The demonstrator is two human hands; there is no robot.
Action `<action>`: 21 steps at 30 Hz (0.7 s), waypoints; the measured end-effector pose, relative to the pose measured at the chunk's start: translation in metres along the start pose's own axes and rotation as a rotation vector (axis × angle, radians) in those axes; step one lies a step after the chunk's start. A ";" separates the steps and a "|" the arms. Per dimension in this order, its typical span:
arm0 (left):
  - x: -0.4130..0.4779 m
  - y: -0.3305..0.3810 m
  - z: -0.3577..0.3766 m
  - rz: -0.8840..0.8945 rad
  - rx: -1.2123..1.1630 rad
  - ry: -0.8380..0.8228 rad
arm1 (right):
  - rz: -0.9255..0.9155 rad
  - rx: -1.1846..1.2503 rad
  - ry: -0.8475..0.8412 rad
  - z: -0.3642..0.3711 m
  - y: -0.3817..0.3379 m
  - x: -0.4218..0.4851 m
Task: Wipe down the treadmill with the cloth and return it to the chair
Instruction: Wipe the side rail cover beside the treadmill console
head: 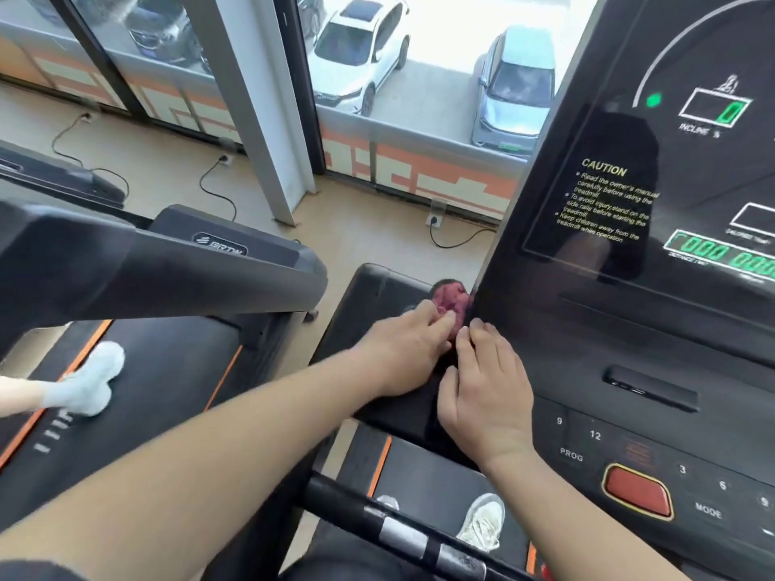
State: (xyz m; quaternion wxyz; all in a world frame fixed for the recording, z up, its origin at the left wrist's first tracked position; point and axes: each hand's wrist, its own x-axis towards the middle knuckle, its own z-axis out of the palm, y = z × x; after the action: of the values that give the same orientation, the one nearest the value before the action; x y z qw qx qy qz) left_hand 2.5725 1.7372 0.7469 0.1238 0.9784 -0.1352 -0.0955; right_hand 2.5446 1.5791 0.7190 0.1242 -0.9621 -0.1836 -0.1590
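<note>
A dark red cloth (453, 299) lies bunched against the left edge of the treadmill console (654, 228), on the black motor cover (377, 295). My left hand (407, 350) reaches forward and pinches the cloth with its fingertips. Beside it, my right hand (486, 387) rests on the console's left edge with fingers curled over the rim, just below the cloth. The console screen is lit with green digits. No chair is in view.
A second treadmill (159, 262) stands at the left, with another person's white-socked foot (94, 379) on its belt. My own shoe (482, 522) stands on the belt below. A handrail (402, 530) crosses the bottom. Power cables (453, 241) trail over the floor by the windows.
</note>
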 end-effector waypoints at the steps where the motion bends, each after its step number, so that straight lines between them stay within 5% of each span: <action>1: 0.007 -0.018 -0.006 -0.016 0.103 -0.016 | -0.004 -0.008 -0.002 0.001 0.000 0.000; 5: 0.025 -0.056 -0.031 -0.380 0.193 0.017 | 0.016 -0.014 0.001 0.001 -0.001 -0.002; 11: -0.029 -0.003 0.018 -0.008 0.038 -0.051 | 0.000 -0.028 0.007 0.002 0.000 0.000; 17: -0.012 0.014 0.013 -0.265 0.050 0.011 | -0.003 -0.019 0.011 0.004 0.000 -0.001; 21: -0.022 0.003 0.008 -0.172 0.085 -0.040 | 0.006 -0.005 -0.046 -0.001 -0.002 -0.001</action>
State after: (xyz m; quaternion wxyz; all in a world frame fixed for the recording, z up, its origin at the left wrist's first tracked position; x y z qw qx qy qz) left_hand 2.5493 1.7394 0.7429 0.0705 0.9887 -0.0569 -0.1196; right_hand 2.5430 1.5805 0.7201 0.1178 -0.9664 -0.1830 -0.1369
